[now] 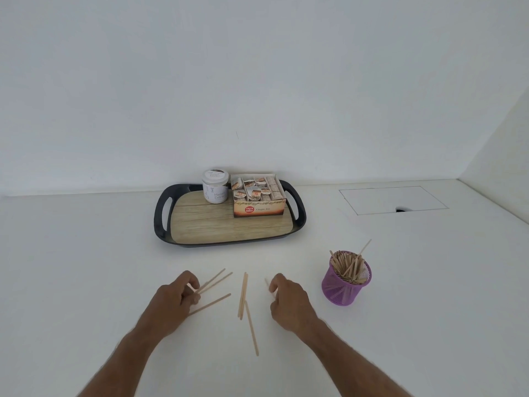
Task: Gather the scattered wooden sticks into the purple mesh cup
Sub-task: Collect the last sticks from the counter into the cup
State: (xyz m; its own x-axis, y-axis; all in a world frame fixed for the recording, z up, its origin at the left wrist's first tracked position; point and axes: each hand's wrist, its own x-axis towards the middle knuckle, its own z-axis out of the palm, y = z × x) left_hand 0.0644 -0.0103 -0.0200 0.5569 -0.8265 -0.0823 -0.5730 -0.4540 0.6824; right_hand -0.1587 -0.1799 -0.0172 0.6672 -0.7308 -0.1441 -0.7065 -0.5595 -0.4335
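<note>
Both bare hands are reaching out over the plain white table, palms down. The left hand is curling its fingers around the near ends of two thin pale wooden sticks that are fanning away up and to the right, and a third loose wooden stick is lying just below, its near end tucked under that hand. The right hand is resting knuckles up with its fingers bent inward, and the tip of one short wooden stick is poking out past them; whether it is truly clamped cannot be told from this angle. Between the two hands a pair of wooden sticks is lying nearly upright side by side, and one more long wooden stick is trailing from their lower end toward the viewer. Off to the right of the right hand, the round purple mesh cup is standing upright, already bristling with a packed bunch of wooden sticks. Farther back, a dark-rimmed tray with a wood-grain floor is carrying a white-lidded jar and, just beside it, an open cardboard box of tea bags.
</note>
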